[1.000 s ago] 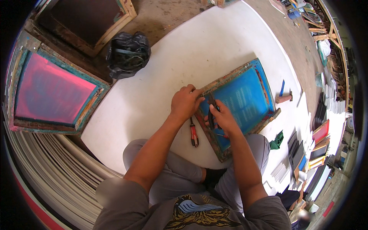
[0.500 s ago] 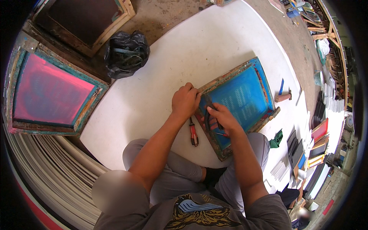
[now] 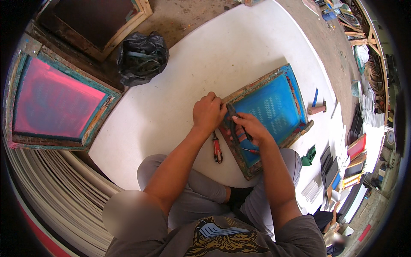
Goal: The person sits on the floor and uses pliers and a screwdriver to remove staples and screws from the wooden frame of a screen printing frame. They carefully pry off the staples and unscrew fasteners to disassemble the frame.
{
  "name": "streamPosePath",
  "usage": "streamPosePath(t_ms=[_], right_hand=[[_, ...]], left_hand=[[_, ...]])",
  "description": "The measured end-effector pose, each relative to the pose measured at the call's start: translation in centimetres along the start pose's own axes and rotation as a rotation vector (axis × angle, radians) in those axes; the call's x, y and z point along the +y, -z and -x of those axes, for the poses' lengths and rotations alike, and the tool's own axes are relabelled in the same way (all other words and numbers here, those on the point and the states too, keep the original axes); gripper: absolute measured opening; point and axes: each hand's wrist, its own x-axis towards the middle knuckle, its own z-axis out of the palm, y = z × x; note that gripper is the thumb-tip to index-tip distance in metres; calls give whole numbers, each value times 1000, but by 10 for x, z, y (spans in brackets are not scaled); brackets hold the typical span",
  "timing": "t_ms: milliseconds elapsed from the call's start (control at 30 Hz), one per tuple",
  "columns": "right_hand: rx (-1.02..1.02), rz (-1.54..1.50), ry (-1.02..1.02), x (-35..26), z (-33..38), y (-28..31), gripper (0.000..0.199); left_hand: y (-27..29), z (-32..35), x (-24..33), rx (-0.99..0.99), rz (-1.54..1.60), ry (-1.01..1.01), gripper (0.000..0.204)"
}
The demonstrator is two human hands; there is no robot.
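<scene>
A wood-framed printing screen (image 3: pixel 267 113) with blue mesh lies tilted on the white table, its rough wooden edge toward me. My right hand (image 3: pixel 250 127) is closed on black-handled pliers (image 3: pixel 232 115), held over the left side of the frame. The pliers' jaws reach up to my left hand (image 3: pixel 208 112), a closed fist at the frame's left corner; whatever its fingers grip is hidden. Just below the fist lies a red and black screwdriver (image 3: pixel 217 150). Near my right wrist, a thin tool with a red handle (image 3: pixel 252 150) rests on the screen.
On the white table (image 3: pixel 192 77), a hammer (image 3: pixel 317 109) and a blue tool (image 3: pixel 315 97) lie right of the screen, with a green cloth (image 3: pixel 308 155) nearer me. A black plastic bag (image 3: pixel 143 58) sits at the far left edge. Beyond the left edge leans a pink screen (image 3: pixel 60 100).
My left hand has shifted slightly right. My right hand and the pliers have turned a little, with the jaws now closer to the left fist.
</scene>
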Motion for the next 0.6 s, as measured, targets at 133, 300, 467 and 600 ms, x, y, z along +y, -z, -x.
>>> streamPosePath(t_ms=[133,300,467,600], right_hand=[[1,49,6,-13,8,-3,34],[1,199,33,-17,10,3,35],[-40,259,75,-19,5,9,33],[-111,167,-21,-34,12,6,36]], left_hand=[[1,1,-1,0,-6,7,16],[2,1,0,-11,-5,3,16],[4,0,1,-27,-2,22,15],[9,0,0,-57,32,59,14]])
